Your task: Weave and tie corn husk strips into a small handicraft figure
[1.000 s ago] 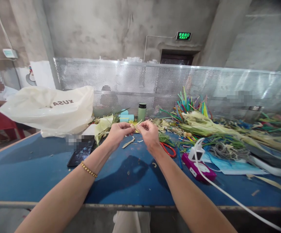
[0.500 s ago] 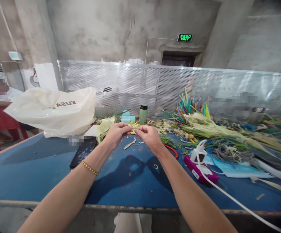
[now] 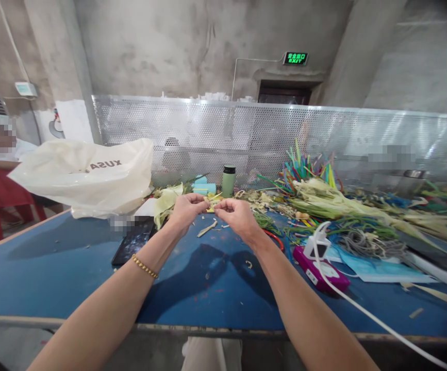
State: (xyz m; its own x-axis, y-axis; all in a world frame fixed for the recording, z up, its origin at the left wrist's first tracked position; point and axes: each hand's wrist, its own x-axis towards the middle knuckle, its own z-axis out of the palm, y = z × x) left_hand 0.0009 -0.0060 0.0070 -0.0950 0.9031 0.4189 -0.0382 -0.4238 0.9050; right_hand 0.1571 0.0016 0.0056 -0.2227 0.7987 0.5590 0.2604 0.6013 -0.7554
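Both my hands are raised above the blue table [image 3: 72,278], fingertips almost meeting. My left hand [image 3: 184,208] and my right hand [image 3: 236,215] each pinch an end of a thin pale yellow strip [image 3: 212,203] stretched between them. A gold bead bracelet [image 3: 145,266] circles my left wrist. Small pale strip scraps [image 3: 207,229] lie on the table just under my hands.
A black phone [image 3: 132,240] lies at left, under a big cream plastic bag [image 3: 87,175]. A green flask [image 3: 228,181] stands at the back. Husks and coloured strips [image 3: 324,198] pile up at right, by red scissors [image 3: 275,238] and a purple power bank [image 3: 321,268] with a white cable. A person sits far left.
My hands have shifted slightly away from me and their pinching fingertips have drawn a little apart along the strip. The camera view has tilted slightly.
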